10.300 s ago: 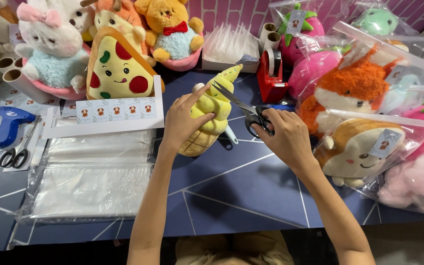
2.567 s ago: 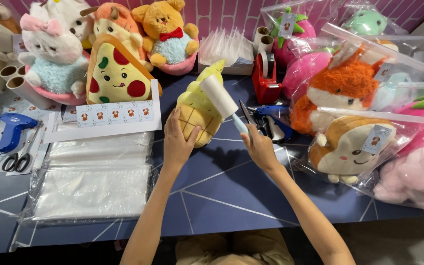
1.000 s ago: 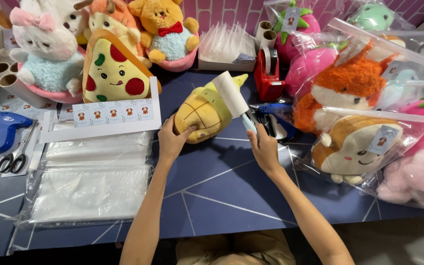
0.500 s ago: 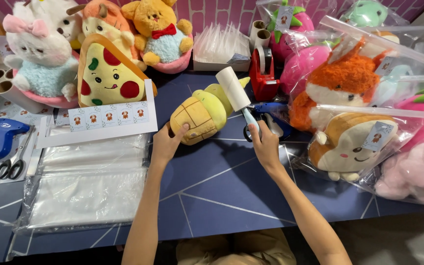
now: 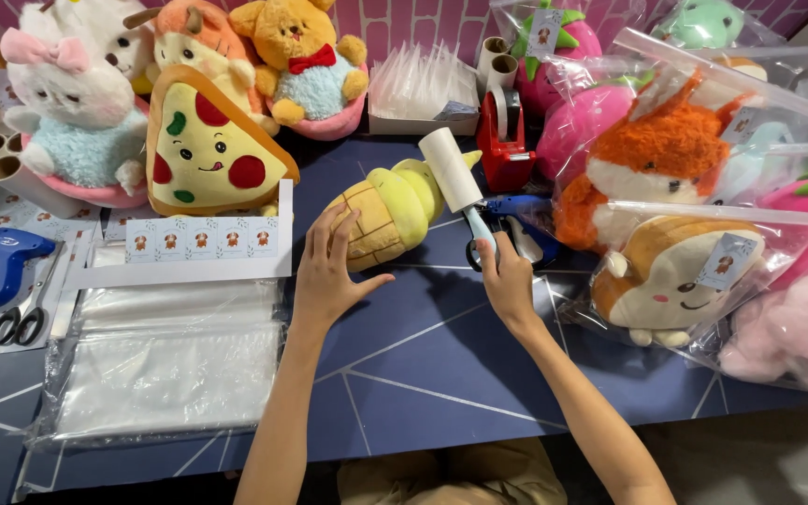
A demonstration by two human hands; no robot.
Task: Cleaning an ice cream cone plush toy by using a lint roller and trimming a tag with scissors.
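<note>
Yellow plush, an ice-cream cone toy [image 5: 390, 210], is lying on its side on the dark blue table [image 5: 441, 374], between the pizza plush [image 5: 206, 150] and the red tape dispenser [image 5: 505, 140]. Head view: left hand [image 5: 329, 271] is resting open, fingers spread, palm against the cone end, steadying it. Right hand [image 5: 507, 276] is gripping the handle of a lint roller [image 5: 453, 173], fist closed around it, white roll lying on the toy's upper end. Judged step: rolling lint off the plush. Next move likely calls for turning the toy under the left palm while stroking the roller along fresh fabric. Clear bags [image 5: 165, 360] are lying flat at left.
</note>
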